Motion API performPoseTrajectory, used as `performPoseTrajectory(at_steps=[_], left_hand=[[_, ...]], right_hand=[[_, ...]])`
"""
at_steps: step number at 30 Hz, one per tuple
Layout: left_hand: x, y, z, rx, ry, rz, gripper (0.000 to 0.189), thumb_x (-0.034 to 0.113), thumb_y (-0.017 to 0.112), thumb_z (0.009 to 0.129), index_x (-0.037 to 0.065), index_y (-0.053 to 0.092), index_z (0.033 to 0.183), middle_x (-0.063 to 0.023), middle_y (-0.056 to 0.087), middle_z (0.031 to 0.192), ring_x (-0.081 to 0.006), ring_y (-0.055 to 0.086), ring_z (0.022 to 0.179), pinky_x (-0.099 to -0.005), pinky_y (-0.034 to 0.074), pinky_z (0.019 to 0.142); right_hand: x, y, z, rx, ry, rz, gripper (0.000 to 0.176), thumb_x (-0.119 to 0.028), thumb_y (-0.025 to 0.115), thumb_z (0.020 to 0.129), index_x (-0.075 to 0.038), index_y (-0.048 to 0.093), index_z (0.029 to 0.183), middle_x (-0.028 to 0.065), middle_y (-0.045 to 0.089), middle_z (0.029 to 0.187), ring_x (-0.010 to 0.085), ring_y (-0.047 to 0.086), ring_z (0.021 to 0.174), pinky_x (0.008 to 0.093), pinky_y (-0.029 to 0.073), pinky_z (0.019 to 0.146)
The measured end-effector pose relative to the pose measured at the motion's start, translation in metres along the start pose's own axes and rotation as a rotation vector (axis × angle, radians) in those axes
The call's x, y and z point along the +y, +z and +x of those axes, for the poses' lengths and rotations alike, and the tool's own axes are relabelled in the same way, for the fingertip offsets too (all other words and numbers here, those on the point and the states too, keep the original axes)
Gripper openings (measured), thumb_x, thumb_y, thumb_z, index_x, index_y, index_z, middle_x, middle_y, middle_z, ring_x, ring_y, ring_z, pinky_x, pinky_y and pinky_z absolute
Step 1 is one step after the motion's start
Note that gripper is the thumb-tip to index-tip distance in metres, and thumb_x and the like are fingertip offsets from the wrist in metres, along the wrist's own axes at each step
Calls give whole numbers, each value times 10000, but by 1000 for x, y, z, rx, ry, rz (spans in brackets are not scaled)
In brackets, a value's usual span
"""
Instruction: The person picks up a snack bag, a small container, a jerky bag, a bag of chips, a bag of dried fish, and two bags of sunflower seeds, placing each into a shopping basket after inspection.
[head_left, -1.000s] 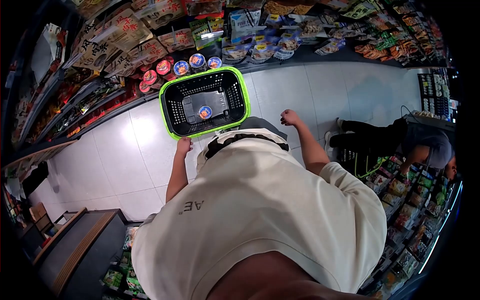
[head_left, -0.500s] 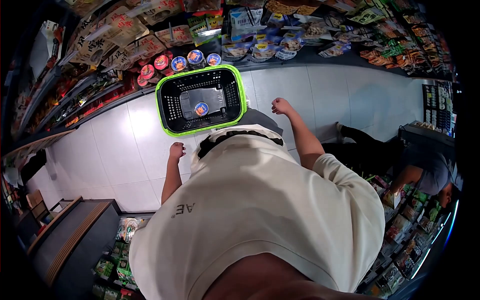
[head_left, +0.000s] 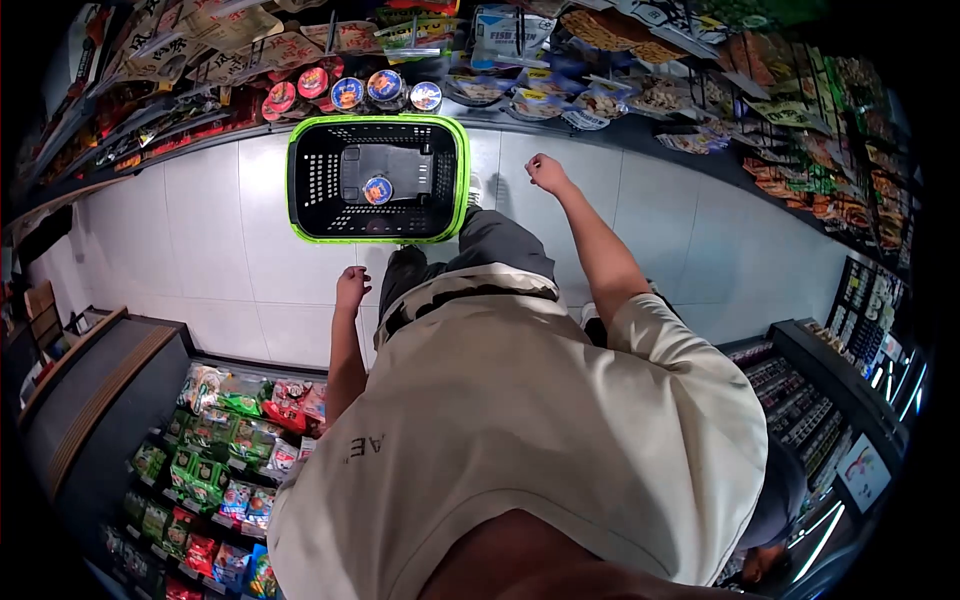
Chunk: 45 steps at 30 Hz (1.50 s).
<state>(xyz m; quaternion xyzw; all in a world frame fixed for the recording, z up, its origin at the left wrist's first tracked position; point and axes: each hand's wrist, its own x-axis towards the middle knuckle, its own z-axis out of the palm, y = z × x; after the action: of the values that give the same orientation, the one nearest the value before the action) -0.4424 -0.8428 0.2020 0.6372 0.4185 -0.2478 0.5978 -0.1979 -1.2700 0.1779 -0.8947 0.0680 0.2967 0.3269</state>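
A blue-lidded tub (head_left: 377, 190) sits inside the green-rimmed shopping basket (head_left: 320, 178), near matching tubs (head_left: 385, 86) beyond. The left hand (head_left: 351, 287) and right hand (head_left: 545, 172) hang apart from it, apparently between grasps; fingers curl loosely, fingertip contact indeterminable. Gripping the basket calls for reaching its rim.

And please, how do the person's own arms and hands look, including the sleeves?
The left hand and right hand wear no visible gloves. The forearms are bare, with no watch or bracelet visible. The right sleeve is short, loose and cream-coloured, without visible marking.
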Motion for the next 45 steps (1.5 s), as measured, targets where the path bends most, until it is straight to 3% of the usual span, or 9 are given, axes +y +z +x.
performPoseTrajectory(at_steps=[3, 6, 8, 15, 19, 23, 26, 34, 45], left_hand=[[-20, 21, -5, 53, -69, -93, 214, 153, 412, 841, 1, 520, 945, -96, 568, 773, -164, 556, 710, -279, 490, 571], [-24, 51, 0, 82, 54, 155, 218, 100, 464, 770, 5, 547, 947, -136, 580, 781, -188, 564, 715, -301, 472, 598], [-11, 80, 32, 196, 546, 416, 253, 75, 486, 723, 9, 548, 959, -166, 572, 825, -244, 556, 752, -328, 449, 659], [183, 212, 167, 161, 1047, 624, 499, 10, 498, 649, 55, 434, 1142, -194, 470, 1082, -367, 451, 960, -400, 365, 849], [234, 259, 242, 259, 1322, 755, 241, 64, 495, 617, 87, 621, 821, -160, 456, 1149, -340, 489, 898, -407, 364, 853], [257, 279, 288, 216, 1297, 920, 185, 75, 506, 615, 58, 618, 761, -143, 433, 1184, -299, 450, 972, -360, 366, 853], [253, 288, 315, 184, 1307, 1055, 175, 96, 502, 638, 54, 619, 760, -134, 407, 1210, -284, 427, 1010, -377, 332, 887], [240, 304, 344, 7, 968, 1184, 368, 62, 413, 731, -15, 457, 1088, -110, 391, 1222, -293, 378, 1113, -366, 285, 948], [256, 278, 304, 159, 1411, 764, 256, 98, 448, 760, -37, 485, 975, -162, 473, 1107, -320, 464, 987, -362, 337, 905]], right_hand=[[-15, -16, 37, 15, -105, -224, 288, -295, 543, 736, -35, 553, 860, 168, 593, 825, 333, 548, 821, 383, 439, 723], [-25, -23, 79, 25, -142, -299, 303, -295, 554, 744, -33, 542, 896, 151, 592, 827, 307, 559, 802, 356, 444, 705], [-39, -26, 99, 35, -122, -314, 317, -284, 545, 751, -36, 536, 949, 164, 583, 868, 310, 551, 842, 366, 435, 745], [-46, -13, 185, 131, -319, -454, 391, -234, 528, 749, -36, 473, 1082, 214, 492, 1061, 348, 458, 1000, 385, 371, 853], [-31, -6, 221, 166, -483, -613, 345, -187, 529, 716, -64, 529, 1039, 192, 403, 1197, 329, 340, 1140, 372, 291, 945], [-18, 9, 245, 224, -571, -723, 216, -191, 447, 747, -92, 597, 865, 141, 406, 1218, 317, 330, 1158, 398, 272, 954], [-15, 15, 256, 157, -530, -861, 282, -159, 486, 722, -104, 567, 987, 140, 345, 1256, 293, 307, 1171, 382, 284, 944], [-23, 14, 268, 101, -378, -878, 313, -145, 321, 806, -117, 519, 1048, 47, 418, 1164, 195, 380, 1079, 469, 319, 847], [-56, -20, 212, 195, -432, -809, 304, -61, 407, 761, -84, 506, 1047, 16, 458, 1120, 175, 413, 1059, 420, 306, 788]])
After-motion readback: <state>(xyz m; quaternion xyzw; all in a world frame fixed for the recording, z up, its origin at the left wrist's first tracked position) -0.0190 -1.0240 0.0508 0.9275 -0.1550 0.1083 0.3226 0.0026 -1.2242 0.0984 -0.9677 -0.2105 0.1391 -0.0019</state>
